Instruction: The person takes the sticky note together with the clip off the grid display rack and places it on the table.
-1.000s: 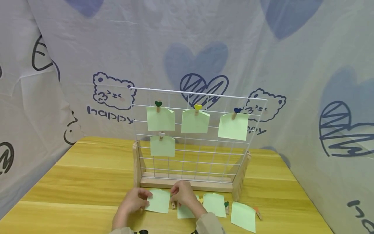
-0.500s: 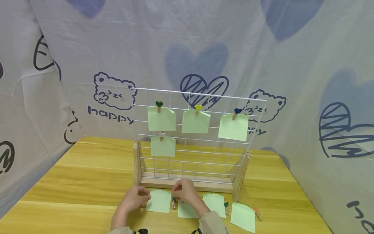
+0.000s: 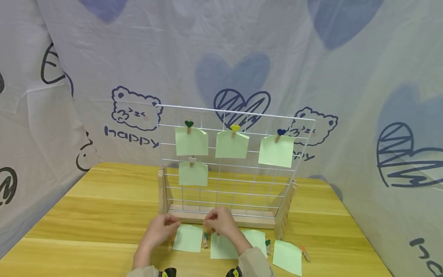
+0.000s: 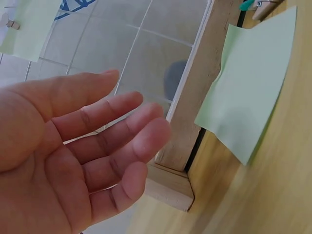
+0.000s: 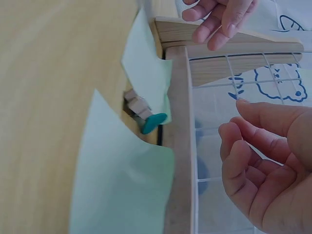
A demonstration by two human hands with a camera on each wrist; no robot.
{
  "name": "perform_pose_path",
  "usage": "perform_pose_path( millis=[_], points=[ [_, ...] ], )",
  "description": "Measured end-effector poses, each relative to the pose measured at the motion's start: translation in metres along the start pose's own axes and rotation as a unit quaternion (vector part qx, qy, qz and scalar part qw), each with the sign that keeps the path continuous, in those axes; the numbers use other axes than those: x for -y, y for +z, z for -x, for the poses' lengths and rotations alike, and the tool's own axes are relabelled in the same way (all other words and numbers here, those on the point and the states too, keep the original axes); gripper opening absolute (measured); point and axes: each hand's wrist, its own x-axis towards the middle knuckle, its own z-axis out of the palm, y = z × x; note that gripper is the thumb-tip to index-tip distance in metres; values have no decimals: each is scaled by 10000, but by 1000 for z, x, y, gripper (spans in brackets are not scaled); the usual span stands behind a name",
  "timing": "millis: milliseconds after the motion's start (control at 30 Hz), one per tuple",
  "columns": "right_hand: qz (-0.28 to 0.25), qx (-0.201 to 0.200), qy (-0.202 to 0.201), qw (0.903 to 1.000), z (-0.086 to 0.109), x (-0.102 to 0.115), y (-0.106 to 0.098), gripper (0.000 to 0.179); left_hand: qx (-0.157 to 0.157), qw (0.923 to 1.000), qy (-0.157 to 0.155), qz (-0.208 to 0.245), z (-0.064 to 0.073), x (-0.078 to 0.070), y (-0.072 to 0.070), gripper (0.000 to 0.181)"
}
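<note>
My left hand (image 3: 160, 231) hovers by the left edge of the leftmost green paper note (image 3: 188, 239), which lies on the table; its fingers are relaxed and bare in the left wrist view (image 4: 97, 146). Above the gap between that note and the second note (image 3: 221, 248), my right hand (image 3: 223, 223) has loosely curled fingers with nothing between them. A small wooden clothespin with a teal heart (image 5: 141, 111) lies between these two notes, below the right hand. Neither hand appears to touch a note.
A white wire grid (image 3: 235, 179) stands behind on a wooden base (image 3: 249, 222), with several notes clipped to it by clothespins. Two more notes lie to the right (image 3: 287, 257), beside a green-heart clothespin (image 3: 268, 246) and an orange one (image 3: 304, 254). A printed curtain (image 3: 235, 38) surrounds the table.
Both hands have risen slightly away from the table toward the grid's base. More of the teal-heart clothespin and the second note shows now. The clipped notes have stayed put.
</note>
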Motion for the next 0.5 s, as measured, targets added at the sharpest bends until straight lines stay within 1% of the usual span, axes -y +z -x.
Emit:
perform_pose_path(
  millis=[133,267,400,500],
  points=[
    [-148,-46,-100,9998,-2,5,-8,6,-64,10000,44,53,-1,-7,0,13],
    [-231,-113,-197,9995,-4,13,-17,8,-138,9996,220,108,-4,-13,1,14],
    [-263,-115,-115,9995,-5,19,-23,9,-159,9991,389,-4,-6,-20,2,12],
    [-171,-169,-164,9996,-6,22,-25,10,-243,9985,474,-135,-8,-23,2,12]
  ],
)
